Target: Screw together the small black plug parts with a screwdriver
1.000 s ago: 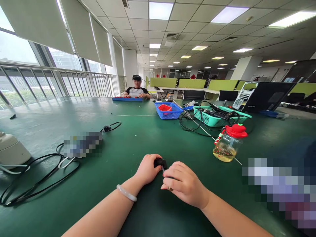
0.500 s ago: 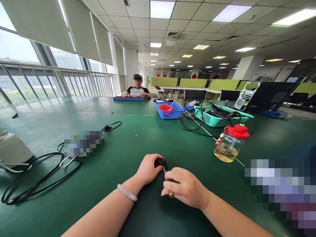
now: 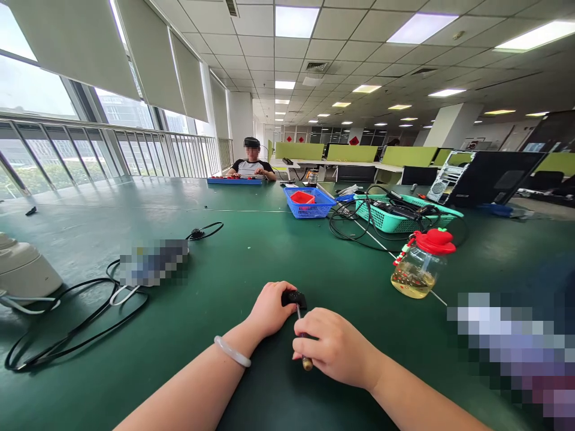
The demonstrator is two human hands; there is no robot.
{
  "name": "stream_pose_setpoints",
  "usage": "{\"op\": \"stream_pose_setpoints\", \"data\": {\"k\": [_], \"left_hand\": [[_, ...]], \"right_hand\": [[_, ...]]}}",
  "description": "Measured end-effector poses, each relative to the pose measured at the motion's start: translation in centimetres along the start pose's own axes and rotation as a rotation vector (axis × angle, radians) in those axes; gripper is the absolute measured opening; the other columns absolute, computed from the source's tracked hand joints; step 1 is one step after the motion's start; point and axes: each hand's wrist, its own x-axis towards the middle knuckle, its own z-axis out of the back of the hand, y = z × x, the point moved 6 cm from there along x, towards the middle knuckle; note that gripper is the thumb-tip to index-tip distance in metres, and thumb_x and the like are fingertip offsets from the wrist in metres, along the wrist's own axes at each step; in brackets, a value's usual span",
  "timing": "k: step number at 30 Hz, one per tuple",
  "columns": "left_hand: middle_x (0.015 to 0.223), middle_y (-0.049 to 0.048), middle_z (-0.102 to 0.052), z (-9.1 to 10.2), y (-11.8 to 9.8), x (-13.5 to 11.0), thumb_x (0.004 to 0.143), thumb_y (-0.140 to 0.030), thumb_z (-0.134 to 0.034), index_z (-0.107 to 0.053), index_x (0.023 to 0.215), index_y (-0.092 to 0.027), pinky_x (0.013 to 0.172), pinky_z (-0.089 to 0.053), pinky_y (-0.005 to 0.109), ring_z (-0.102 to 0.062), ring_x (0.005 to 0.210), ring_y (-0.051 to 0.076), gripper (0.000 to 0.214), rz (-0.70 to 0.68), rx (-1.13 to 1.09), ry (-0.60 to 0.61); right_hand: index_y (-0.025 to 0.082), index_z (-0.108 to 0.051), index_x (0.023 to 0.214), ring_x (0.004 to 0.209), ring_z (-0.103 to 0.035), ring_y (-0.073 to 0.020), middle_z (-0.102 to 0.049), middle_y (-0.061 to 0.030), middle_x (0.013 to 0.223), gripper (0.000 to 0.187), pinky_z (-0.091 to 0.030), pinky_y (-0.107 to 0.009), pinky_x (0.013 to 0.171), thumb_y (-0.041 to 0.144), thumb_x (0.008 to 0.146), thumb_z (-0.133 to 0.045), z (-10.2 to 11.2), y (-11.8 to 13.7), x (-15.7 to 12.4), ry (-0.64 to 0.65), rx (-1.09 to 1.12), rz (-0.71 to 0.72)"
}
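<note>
A small black block-like part (image 3: 294,297) rests at the middle of the green table, and I cannot make out its exact kind. My left hand (image 3: 272,308) is closed around its left side, thumb in front and fingers behind. My right hand (image 3: 330,344) grips a screwdriver (image 3: 307,363), whose brownish handle end sticks out below the fingers. Its thin metal shaft points away from me and its tip meets the near side of the black part. Most of the handle is hidden by my fingers.
On the right stands a glass jar (image 3: 415,275) with a red lid. Behind it are a teal basket (image 3: 393,222) full of cables and a blue basket (image 3: 309,209). Cables (image 3: 85,326) lie at left. Across the table sits a person (image 3: 251,164) with a blue tray (image 3: 233,181).
The screwdriver's handle end has swung slightly left and toward me as my right hand turned a little. My left hand keeps its hold on the black part.
</note>
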Motion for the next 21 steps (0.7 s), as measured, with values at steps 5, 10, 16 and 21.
{"op": "stream_pose_setpoints", "data": {"k": [5,10,16,21], "left_hand": [[0.099,0.0025,-0.07,0.0,0.0,-0.1,0.07,-0.013,-0.064,-0.067,0.097,-0.022,0.091,-0.046,0.037,-0.058,0.099,0.023,0.029,0.007,0.0,0.005],[0.099,0.0022,-0.069,-0.1,0.0,0.0,0.071,-0.014,-0.064,-0.067,0.098,-0.022,0.09,-0.046,0.037,-0.058,0.099,0.023,0.029,-0.003,0.001,0.002],[0.099,0.002,-0.069,-0.1,-0.1,0.0,0.07,-0.014,-0.065,-0.067,0.096,-0.022,0.09,-0.046,0.037,-0.058,0.098,0.023,0.027,0.005,0.004,0.004],[0.098,0.0024,-0.069,0.0,-0.2,-0.1,0.07,-0.013,-0.064,-0.067,0.096,-0.021,0.09,-0.046,0.036,-0.058,0.098,0.022,0.027,0.002,0.0,-0.005]], "right_hand": [[0.02,-0.062,0.077,0.067,-0.047,-0.0122,-0.061,0.0003,0.081,0.011,-0.037,-0.027,0.063,0.016,0.086,-0.058,-0.7,0.1,0.0,0.093,-0.022,0.009],[0.021,-0.062,0.082,0.063,-0.046,-0.0116,-0.062,0.0005,0.085,0.015,-0.035,-0.027,0.06,0.009,0.08,-0.055,-0.9,0.2,-0.3,0.125,-0.045,0.013],[0.022,-0.062,0.086,0.068,-0.048,-0.0143,-0.063,0.0003,0.082,0.015,-0.037,-0.029,0.065,0.012,0.075,-0.06,-1.5,0.3,-0.2,0.273,-0.041,0.003],[0.021,-0.061,0.085,0.071,-0.049,-0.0157,-0.064,-0.0006,0.081,0.016,-0.037,-0.031,0.069,0.011,0.073,-0.057,-1.6,0.2,-0.2,0.327,0.014,-0.015]]}}
